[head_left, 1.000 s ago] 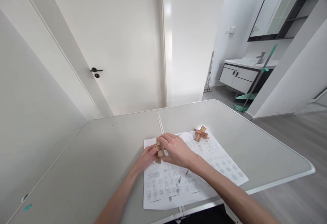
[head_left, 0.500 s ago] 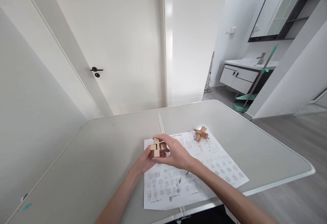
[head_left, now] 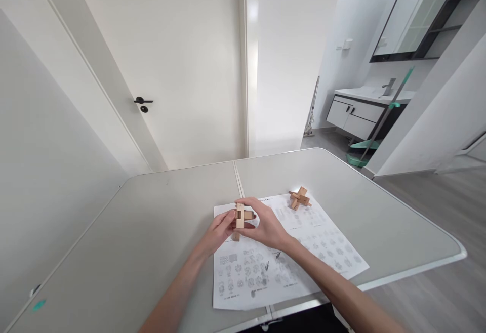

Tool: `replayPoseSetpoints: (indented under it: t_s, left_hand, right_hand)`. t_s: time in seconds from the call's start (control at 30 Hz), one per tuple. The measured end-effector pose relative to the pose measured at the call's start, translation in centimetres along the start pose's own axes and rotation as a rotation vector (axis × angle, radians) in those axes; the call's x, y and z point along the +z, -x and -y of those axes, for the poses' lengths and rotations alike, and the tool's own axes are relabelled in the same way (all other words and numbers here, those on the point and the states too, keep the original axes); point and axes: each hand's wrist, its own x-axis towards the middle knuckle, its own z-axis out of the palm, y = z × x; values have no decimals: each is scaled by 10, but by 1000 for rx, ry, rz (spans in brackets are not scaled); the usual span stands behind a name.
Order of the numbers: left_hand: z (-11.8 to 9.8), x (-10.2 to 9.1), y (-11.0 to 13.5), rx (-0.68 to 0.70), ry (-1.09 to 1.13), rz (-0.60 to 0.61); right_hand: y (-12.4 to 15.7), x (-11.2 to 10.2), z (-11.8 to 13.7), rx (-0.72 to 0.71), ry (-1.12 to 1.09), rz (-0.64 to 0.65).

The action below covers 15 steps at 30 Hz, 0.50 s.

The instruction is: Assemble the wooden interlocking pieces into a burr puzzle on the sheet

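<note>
A light wooden interlocking puzzle (head_left: 240, 220) is held up over the printed sheet (head_left: 273, 292). My right hand (head_left: 266, 225) grips it from the right, fingers over its top and thumb under it. On its left side my left hand (head_left: 220, 227) is closed, thumb and fingers pressed against the wood. A short piece of wood shows below the fingers; whether it is joined to the puzzle I cannot tell. Farther back, a second, darker wooden cross-shaped puzzle (head_left: 299, 198) rests on the sheet's upper right part.
The sheet, covered with small diagrams, lies on a grey folding table (head_left: 114, 252) with a seam down its middle. Behind stands a white door (head_left: 190, 70) with a black handle. A sink cabinet (head_left: 355, 113) and a green broom and dustpan (head_left: 359, 158) are at the right.
The puzzle in my hands has turned and shifted slightly right. My left thumb has moved up onto its left face, and a short piece of wood now shows beneath.
</note>
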Motion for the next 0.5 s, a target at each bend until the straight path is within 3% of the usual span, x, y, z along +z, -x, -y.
replayPoseSetpoints:
  t_s: [0.13,0.27,0.37,0.5]
  left_hand:
    - [-6,4,0,7,-102,-14]
    - [-10,4,-1,29,-370,-76]
    - [-6,-6,-3,82,-623,-244]
    - [7,-28,-6,118,-969,-508]
  right_hand:
    - [7,6,-6,9,-72,-77]
    - [13,7,-4,-133,29,-80]
    - [13,1,6,-198,83,-24]
    - [11,-3,5,-104,60,-76]
